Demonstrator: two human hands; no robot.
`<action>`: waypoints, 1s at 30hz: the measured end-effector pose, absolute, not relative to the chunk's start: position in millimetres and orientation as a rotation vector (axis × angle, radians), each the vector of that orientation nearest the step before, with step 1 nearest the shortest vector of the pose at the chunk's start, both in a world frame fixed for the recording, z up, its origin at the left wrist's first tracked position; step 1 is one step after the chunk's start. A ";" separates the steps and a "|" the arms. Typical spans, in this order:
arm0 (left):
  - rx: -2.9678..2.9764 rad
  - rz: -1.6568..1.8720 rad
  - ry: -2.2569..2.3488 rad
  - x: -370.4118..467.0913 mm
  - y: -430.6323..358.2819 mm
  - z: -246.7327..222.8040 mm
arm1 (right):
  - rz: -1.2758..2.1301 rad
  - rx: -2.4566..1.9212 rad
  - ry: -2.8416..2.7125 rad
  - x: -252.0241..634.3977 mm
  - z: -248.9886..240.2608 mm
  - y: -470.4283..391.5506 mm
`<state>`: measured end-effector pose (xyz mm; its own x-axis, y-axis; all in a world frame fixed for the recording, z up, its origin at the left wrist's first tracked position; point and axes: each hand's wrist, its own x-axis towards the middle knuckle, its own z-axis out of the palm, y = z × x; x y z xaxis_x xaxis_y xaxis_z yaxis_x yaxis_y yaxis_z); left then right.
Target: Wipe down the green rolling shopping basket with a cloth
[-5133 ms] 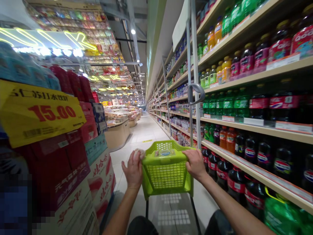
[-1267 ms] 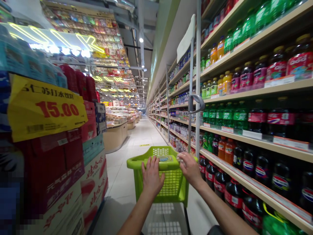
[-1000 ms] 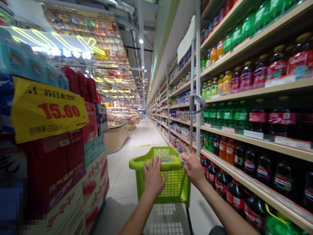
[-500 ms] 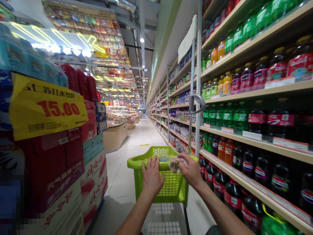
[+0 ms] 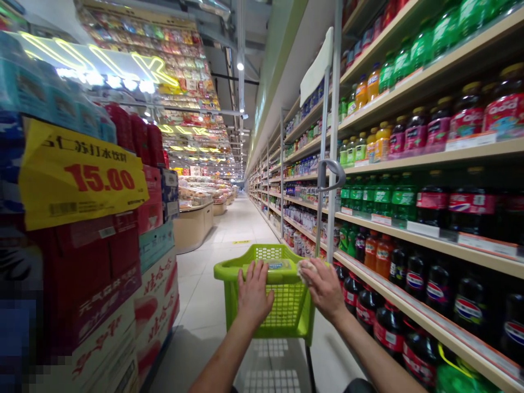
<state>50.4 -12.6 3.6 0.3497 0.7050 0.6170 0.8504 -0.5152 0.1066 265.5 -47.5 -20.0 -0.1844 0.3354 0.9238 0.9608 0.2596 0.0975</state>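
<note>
A green shopping cart [image 5: 270,316] stands right in front of me, its handle [image 5: 279,267] running across the near rim. My left hand [image 5: 254,293] rests palm down on the left part of that handle, fingers stretched forward over it and thumb apart. At the handle's right end is my right hand [image 5: 327,289], its fingers closed on a crumpled pale cloth [image 5: 305,268]. The cloth is pressed to the handle and partly hidden by the fingers. A small label [image 5: 278,265] lies on the handle between the two hands.
Shelves of drink bottles [image 5: 429,196] line the right side, close to my right arm. Stacked drink cartons [image 5: 155,311] with a yellow price sign [image 5: 82,174] stand close on the left. A tiled aisle [image 5: 233,218] runs ahead past a rounded display counter [image 5: 194,226].
My right hand has moved to the right along the handle with the cloth, uncovering more of the label. My left hand has stayed in place on the handle.
</note>
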 end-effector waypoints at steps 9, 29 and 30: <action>-2.371 -0.867 -1.445 58.2 -15.0 5.8 | -0.676 -1.196 -1.753 210.6 -1.0 -35.8; -2.390 -0.964 -1.397 45.2 -11.9 5.7 | -0.624 -1.135 -1.705 252.8 -0.1 -36.9; -2.393 -0.957 -1.398 44.7 -12.2 6.0 | -0.619 -1.178 -1.645 265.5 1.5 -35.7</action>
<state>44.7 -12.2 6.0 0.3395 0.7019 0.6262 0.8376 -0.5285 0.1383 265.5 -35.7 1.5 -0.0480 0.4071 0.9121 0.9076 0.3992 -0.1303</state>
